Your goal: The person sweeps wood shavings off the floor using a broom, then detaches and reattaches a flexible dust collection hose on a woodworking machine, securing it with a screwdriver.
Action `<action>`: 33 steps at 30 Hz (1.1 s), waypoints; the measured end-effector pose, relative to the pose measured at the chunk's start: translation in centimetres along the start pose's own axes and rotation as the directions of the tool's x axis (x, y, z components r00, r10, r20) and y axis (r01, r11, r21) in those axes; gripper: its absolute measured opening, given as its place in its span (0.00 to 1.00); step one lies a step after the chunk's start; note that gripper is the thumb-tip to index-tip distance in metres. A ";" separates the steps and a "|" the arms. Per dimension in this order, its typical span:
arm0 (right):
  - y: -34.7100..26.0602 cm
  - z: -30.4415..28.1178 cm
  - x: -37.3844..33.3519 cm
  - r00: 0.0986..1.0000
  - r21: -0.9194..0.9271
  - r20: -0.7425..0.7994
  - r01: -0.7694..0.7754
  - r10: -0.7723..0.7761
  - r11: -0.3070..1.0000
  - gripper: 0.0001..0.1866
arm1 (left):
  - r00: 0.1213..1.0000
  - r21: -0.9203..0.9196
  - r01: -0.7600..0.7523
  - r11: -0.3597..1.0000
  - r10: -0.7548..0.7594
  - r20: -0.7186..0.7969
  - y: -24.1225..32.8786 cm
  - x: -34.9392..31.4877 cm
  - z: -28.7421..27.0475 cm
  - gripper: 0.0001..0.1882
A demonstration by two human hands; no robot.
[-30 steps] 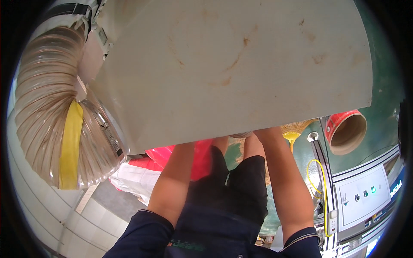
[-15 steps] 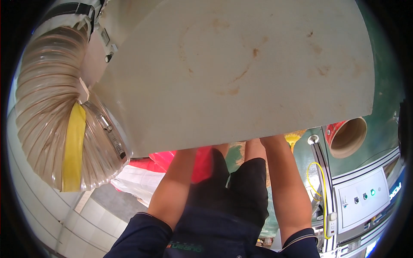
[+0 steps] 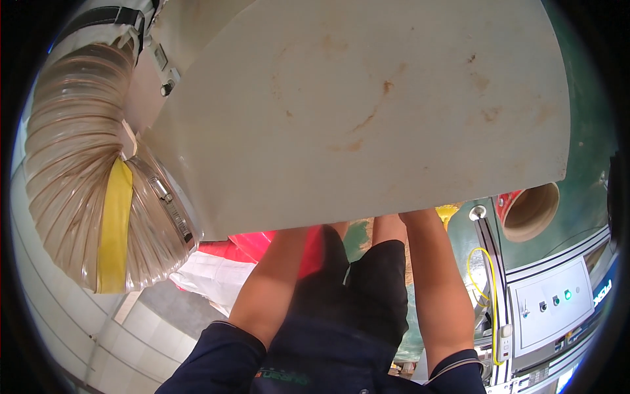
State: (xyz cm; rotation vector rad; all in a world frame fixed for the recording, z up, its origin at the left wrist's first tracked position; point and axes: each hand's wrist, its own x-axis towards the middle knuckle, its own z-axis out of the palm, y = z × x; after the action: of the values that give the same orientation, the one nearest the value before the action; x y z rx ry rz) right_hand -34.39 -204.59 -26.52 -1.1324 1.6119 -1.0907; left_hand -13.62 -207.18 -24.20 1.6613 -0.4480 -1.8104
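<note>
A wide grey panel [image 3: 367, 131] with brown stains fills the upper middle of the view. Both of my forearms reach forward beneath its near edge. The left forearm [image 3: 272, 276] passes beside a glossy red sheet or bag [image 3: 252, 244]; my left hand is hidden under the panel. To the right of my legs, the right forearm [image 3: 438, 282] also ends out of sight below the panel, near a yellow object [image 3: 447, 213] whose kind I cannot make out. Whatever either hand touches or holds is covered.
A ribbed clear hose [image 3: 72, 177] with a yellow strap [image 3: 115, 226] curves down at the left. White sacking [image 3: 210, 276] lies beneath it. At the right are a red-sided round container [image 3: 533, 211], a metal post [image 3: 489, 243], a yellow cable [image 3: 493, 282] and a control box [image 3: 548, 315].
My left forearm has shifted slightly to the right at its far end. The right forearm stays nearly in place, and the view has moved a little.
</note>
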 end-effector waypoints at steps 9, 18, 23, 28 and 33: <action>-0.2 0.1 0.7 0.999 0.021 -0.001 -0.049 0.049 0.999 0.24 | 1.000 -0.010 0.000 1.000 0.000 0.015 0.4 0.3 -0.2 0.15; 0.4 -1.1 3.4 0.972 0.101 0.011 -0.234 0.234 0.967 0.28 | 0.999 -0.059 -0.003 0.998 0.006 0.046 -0.3 0.0 -0.2 0.15; 0.7 -1.1 3.8 0.953 0.142 0.043 -0.303 0.300 0.942 0.30 | 0.998 -0.086 0.002 0.996 0.004 0.069 -0.7 0.1 -0.1 0.14; 0.2 -0.8 2.9 0.903 0.184 0.188 -0.420 0.387 0.889 0.32 | 0.996 -0.110 0.019 0.994 -0.008 0.093 -0.4 -0.2 -0.2 0.14; -1.0 -0.8 2.3 0.797 0.191 0.482 -0.501 0.364 0.844 0.35 | 0.971 0.091 -0.067 0.994 0.045 0.234 0.6 0.3 0.1 0.14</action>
State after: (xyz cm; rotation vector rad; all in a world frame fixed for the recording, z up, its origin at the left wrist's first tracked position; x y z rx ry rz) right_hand -35.49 -206.90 -25.75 -0.6714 1.2096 -0.6878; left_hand -13.53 -207.83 -24.03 1.4901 -0.6886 -1.9763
